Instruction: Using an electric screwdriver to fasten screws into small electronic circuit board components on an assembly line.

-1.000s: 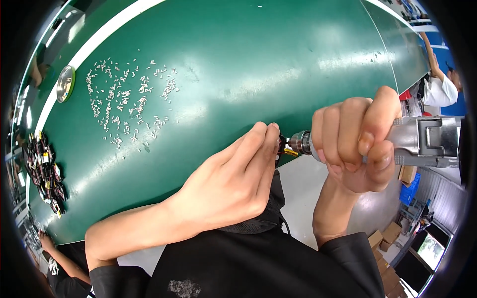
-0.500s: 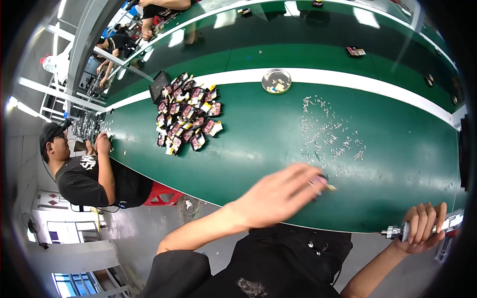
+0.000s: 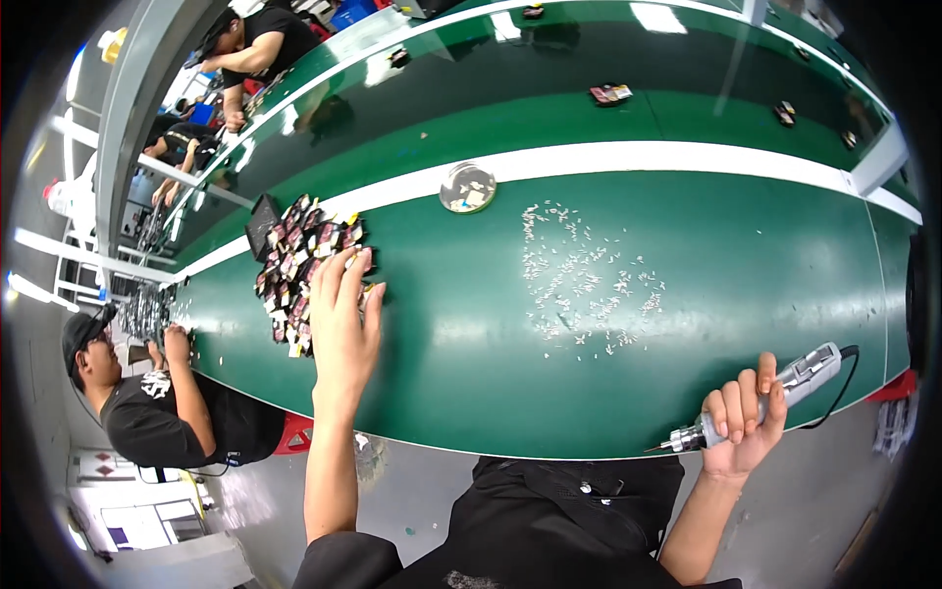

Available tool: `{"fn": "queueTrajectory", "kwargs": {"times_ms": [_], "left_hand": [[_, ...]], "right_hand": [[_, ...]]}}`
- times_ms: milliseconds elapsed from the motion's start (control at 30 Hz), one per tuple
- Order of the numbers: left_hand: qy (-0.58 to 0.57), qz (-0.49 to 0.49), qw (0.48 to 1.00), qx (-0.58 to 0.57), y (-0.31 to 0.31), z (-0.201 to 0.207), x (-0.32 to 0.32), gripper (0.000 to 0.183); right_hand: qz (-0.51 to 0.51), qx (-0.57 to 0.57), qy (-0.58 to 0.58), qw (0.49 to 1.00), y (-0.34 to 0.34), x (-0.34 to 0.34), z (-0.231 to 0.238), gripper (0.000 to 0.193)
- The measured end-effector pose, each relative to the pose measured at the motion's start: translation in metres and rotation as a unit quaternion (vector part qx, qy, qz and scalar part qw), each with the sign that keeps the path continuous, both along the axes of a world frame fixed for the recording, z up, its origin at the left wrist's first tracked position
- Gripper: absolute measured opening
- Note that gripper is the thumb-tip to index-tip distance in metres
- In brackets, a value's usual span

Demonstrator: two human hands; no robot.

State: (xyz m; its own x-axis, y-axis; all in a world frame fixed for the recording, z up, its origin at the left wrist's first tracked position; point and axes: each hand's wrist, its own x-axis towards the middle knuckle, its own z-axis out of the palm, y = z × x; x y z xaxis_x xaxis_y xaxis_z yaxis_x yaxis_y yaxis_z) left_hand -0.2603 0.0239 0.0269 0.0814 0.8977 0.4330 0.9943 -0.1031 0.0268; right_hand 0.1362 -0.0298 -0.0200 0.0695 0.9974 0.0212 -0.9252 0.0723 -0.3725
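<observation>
Green bench: We look down on a long glossy bench (image 3: 451, 383), a white rail (image 3: 638, 154) along its far side and a second green line beyond, where a few dark units (image 3: 610, 94) lie well apart.
Far left neighbour: A person in black (image 3: 147, 417) sits at the same bench.
Left-hand shift: Half a second ago our left hand (image 3: 340, 319) was near the scattered white bits (image 3: 589, 282) with a dark unit at its fingertips; now it is at the left, over the pile of units (image 3: 294, 265).
Meaning: We judge the handling has moved to the pile, with no unit at the tool; a second ago the two met.
Left fingers: Slightly spread, tips among the pile; we cannot tell whether they hold anything.
Right hand: Our right hand (image 3: 743, 420) is curled round a silver tool (image 3: 810, 371) at the near right, its thin bit pointing left, a black cable (image 3: 848, 383) behind.
Pile: Left of the round dish (image 3: 454, 180), heaped unevenly beside a black tray (image 3: 259, 224); its units look black and boxy, with dull red and white faces and yellow patches.
</observation>
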Motion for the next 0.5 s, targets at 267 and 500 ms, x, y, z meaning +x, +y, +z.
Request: {"fn": "queueTrajectory", "kwargs": {"times_ms": [267,500], "left_hand": [[-0.102,-0.213,0.97,-0.063,0.052,-0.015,0.106,0.025],[-0.009,-0.239,0.97,-0.048,0.066,-0.022,0.114,0.015]], "right_hand": [[-0.009,0.011,0.036,0.999,-0.009,0.011,-0.007,0.016],[0.008,0.024,0.03,0.999,-0.009,0.014,-0.009,0.019]]}}
